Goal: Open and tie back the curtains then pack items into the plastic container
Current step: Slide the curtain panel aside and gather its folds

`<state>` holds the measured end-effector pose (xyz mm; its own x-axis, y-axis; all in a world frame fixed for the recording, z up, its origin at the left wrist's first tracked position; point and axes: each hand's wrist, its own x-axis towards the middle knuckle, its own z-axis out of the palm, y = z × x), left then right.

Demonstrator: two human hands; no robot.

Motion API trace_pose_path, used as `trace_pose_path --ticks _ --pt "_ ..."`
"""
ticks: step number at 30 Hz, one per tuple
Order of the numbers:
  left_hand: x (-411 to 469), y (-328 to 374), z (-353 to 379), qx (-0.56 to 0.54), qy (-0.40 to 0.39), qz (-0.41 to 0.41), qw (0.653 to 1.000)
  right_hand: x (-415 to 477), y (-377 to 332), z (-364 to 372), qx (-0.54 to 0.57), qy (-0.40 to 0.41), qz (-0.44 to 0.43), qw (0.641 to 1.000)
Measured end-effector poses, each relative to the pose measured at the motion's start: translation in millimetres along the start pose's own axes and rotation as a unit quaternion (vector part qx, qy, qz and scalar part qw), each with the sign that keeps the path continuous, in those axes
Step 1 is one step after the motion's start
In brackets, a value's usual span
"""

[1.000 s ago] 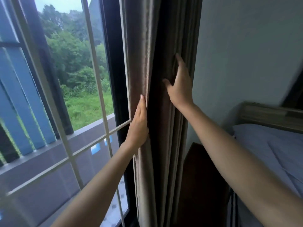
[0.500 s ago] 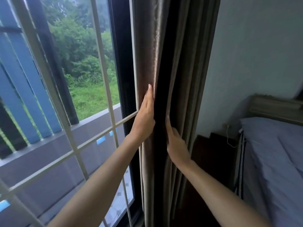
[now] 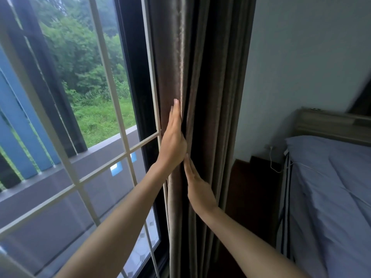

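A brown curtain (image 3: 202,77) hangs bunched in tight folds at the right side of the window. My left hand (image 3: 174,138) lies flat against the curtain's left edge with straight fingers pointing up. Just below and to the right, my right hand (image 3: 198,187) presses straight fingers into the folds. Neither hand grips the fabric. No tie-back and no plastic container is in view.
The window (image 3: 96,109) with white bars and a black frame fills the left, with a balcony rail and greenery outside. A bed (image 3: 331,189) with grey bedding stands at the right. A dark bedside table (image 3: 255,189) with a white cable sits between curtain and bed.
My right hand has dropped from high on the curtain folds to just below my left hand. The view has tilted down and right, so more of the bed shows.
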<state>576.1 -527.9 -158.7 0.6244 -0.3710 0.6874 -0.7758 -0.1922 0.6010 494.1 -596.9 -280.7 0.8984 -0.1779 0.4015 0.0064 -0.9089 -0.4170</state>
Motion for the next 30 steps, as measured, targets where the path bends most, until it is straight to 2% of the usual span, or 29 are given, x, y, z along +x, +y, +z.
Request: trace_pose_path --ticks 4,6,9,11,13,16,20,21,22,24,25,27,28,30 --pt "-10 1 3 -0.039 0.011 -0.007 0.999 -9 -8 12 -0.001 -0.019 0.01 1.0" --pt "-14 -5 2 -0.033 -0.008 -0.02 0.999 -16 -7 22 -0.003 -0.028 0.018 0.999" --pt "-16 -19 -4 0.099 -0.037 0.018 0.994 -23 -2 35 -0.008 -0.027 0.01 1.0" --pt "-17 -21 -7 0.238 0.006 0.069 0.969 -24 0 39 -0.016 -0.025 0.006 1.0" --pt "-19 -18 -10 0.312 0.044 0.072 0.946 -23 2 41 -0.03 -0.024 0.005 0.999" --pt "-21 -15 -13 0.341 0.023 0.05 0.938 -29 4 49 -0.057 -0.055 0.01 0.997" --pt "-21 -16 -18 0.355 -0.01 0.041 0.934 -38 -7 40 -0.05 -0.177 0.039 0.982" --pt "-20 -17 -18 0.358 -0.019 0.04 0.933 -34 -9 30 -0.061 -0.184 0.049 0.98" --pt "-20 -18 -18 0.361 -0.026 0.038 0.931 -28 -10 19 -0.062 -0.146 0.053 0.986" --pt "-19 -22 -18 0.364 -0.027 0.039 0.93 -9 -12 -13 -0.024 0.044 0.025 0.998" --pt "-19 -24 -17 0.366 -0.02 0.041 0.93 4 -14 -35 -0.003 0.15 -0.001 0.989" --pt "-20 -26 -15 0.379 -0.007 0.042 0.924 32 -19 -81 0.003 0.327 -0.058 0.943" --pt "-20 -26 -14 0.388 0.001 0.041 0.921 46 -21 -103 0.004 0.38 -0.075 0.922" --pt "-22 -27 -10 0.395 0.023 0.051 0.917 72 -23 -136 0.006 0.423 -0.082 0.902"
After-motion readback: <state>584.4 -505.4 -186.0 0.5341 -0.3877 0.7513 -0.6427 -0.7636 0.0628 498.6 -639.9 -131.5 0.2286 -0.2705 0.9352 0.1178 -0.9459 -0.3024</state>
